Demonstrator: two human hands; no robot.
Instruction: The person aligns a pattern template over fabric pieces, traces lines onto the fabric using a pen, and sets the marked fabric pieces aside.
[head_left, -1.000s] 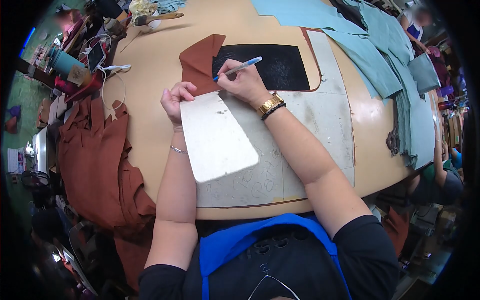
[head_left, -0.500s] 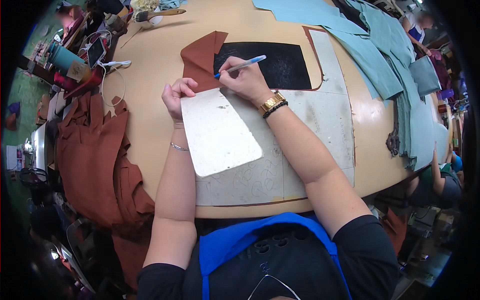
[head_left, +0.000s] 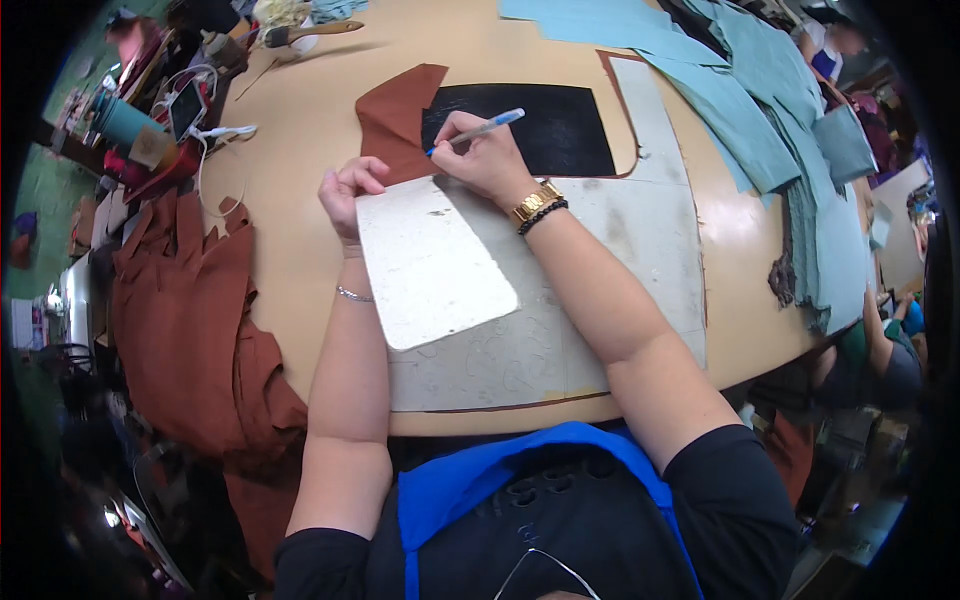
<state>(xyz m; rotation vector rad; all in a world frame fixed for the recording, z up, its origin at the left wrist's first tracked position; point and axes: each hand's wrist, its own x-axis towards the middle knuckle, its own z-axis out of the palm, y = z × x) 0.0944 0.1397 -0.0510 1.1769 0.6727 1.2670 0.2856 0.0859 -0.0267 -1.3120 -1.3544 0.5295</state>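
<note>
My right hand point(head_left: 485, 157) is closed around a blue-and-clear ballpoint pen point(head_left: 500, 121). Its tip meets a piece of reddish-brown leather point(head_left: 395, 120), close to the top edge of a white card template point(head_left: 430, 265). At the template's upper left corner, my left hand point(head_left: 348, 195) is closed with curled fingers, gripping the card and the leather's near edge; the exact hold is partly hidden. Beside the leather and under my right hand lies a black sheet point(head_left: 560, 130). A large grey board point(head_left: 640, 235) with faint handwriting extends beneath the template.
Brown leather pieces point(head_left: 180, 310) hang over the table's left side. Light blue leather sheets point(head_left: 790, 170) cover the right side. A brush point(head_left: 300, 33) lies at the back left, near a phone point(head_left: 187, 107) with a white cable. Another person point(head_left: 825, 50) is at the far right.
The view has shifted slightly, moving everything a little to the left. Both hands keep their holds, and the pen tip stays at almost the same spot on the leather.
</note>
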